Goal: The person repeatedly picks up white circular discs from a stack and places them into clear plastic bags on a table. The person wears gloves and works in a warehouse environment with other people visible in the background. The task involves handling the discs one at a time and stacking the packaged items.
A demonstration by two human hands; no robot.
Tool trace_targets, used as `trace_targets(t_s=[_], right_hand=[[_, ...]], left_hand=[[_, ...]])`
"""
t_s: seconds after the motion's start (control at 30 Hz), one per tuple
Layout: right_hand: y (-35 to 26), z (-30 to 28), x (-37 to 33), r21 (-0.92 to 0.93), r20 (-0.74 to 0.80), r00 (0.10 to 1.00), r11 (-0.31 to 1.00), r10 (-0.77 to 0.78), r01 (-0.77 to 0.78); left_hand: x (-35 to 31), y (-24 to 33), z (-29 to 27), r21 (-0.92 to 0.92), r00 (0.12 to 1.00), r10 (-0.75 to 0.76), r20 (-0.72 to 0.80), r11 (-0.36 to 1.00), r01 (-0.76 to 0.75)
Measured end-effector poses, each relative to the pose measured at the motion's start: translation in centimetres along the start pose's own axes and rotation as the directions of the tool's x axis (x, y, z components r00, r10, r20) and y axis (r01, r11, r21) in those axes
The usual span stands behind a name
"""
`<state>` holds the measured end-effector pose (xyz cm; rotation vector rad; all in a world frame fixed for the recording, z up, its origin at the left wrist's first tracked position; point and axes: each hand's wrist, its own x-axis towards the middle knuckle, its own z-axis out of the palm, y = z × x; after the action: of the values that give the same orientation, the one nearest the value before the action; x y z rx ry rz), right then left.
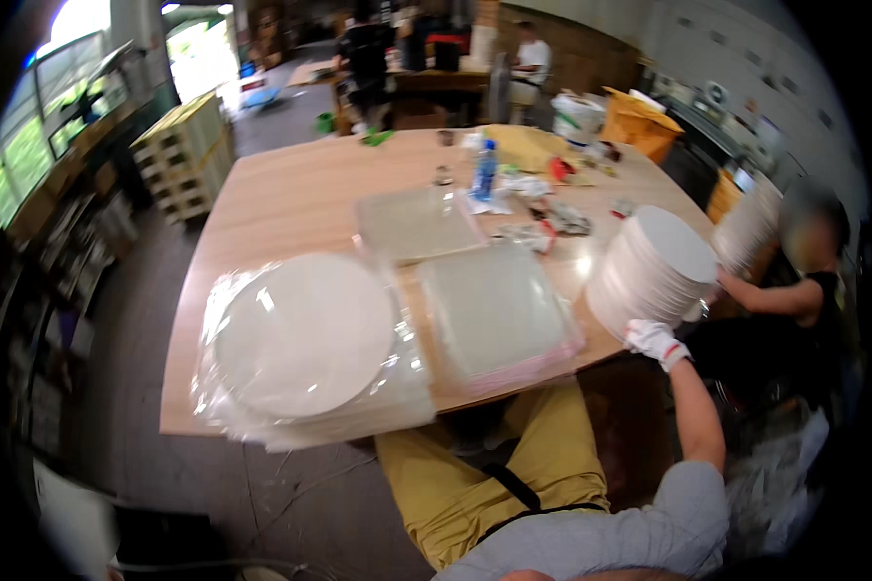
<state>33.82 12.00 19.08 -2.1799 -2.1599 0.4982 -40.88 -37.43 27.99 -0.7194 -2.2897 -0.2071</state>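
My right hand [657,341], in a white glove, is at the lower near edge of a tall stack of round white discs [639,276]. Its fingers look closed on that edge, though they are slightly blurred. The stack leans on the right part of the wooden table. My left hand is out of the picture. At the table's front left, a large white disc [305,334] lies in a clear plastic bag, on top of more clear bags. Beside it is a pile of flat clear plastic bags [499,310] with pink edges. Behind that lies another bag pile [417,223].
A blue-capped bottle [484,169], crumpled gloves [562,218] and a white bucket [578,118] are farther back on the table [291,189]. A co-worker [809,300] sits at the right, one arm reaching toward the stack. Stacked pallets [186,155] stand at the left.
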Motion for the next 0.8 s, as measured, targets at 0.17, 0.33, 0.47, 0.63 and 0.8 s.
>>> trace_targets(t_s=[0.17, 0.33, 0.47, 0.63, 0.8], right_hand=[[4.8, 1.5, 1.7, -0.518, 0.356, 0.84, 0.661, -0.41, 0.543], [2.5, -4.0, -2.1, -0.206, 0.46, 0.873, 0.937, -0.162, 0.282], [6.8, -9.9, -4.4, 0.494, -0.193, 0.966, 0.868, 0.173, -0.057], [18.8, -9.8, -0.4, 0.767, -0.64, 0.471, 0.47, 0.607, 0.437], [22.8, -10.5, -0.4, 0.949, -0.305, 0.717, 0.265, 0.627, 0.172]], left_hand=[[-12.6, 22.4, 6.2, -0.869, 0.427, 0.765, 0.482, 0.48, 0.119], [-16.7, 49.2, 3.6, -0.969, 0.595, 0.772, -0.224, -0.113, -0.217], [-19.5, 56.9, 0.8, -0.929, 0.638, 0.689, -0.343, -0.35, -0.121], [-20.7, 60.0, -3.1, -0.954, 0.521, 0.823, -0.226, -0.294, 0.05], [-19.4, 62.7, -5.3, -0.979, 0.53, 0.831, -0.168, -0.203, 0.009]])
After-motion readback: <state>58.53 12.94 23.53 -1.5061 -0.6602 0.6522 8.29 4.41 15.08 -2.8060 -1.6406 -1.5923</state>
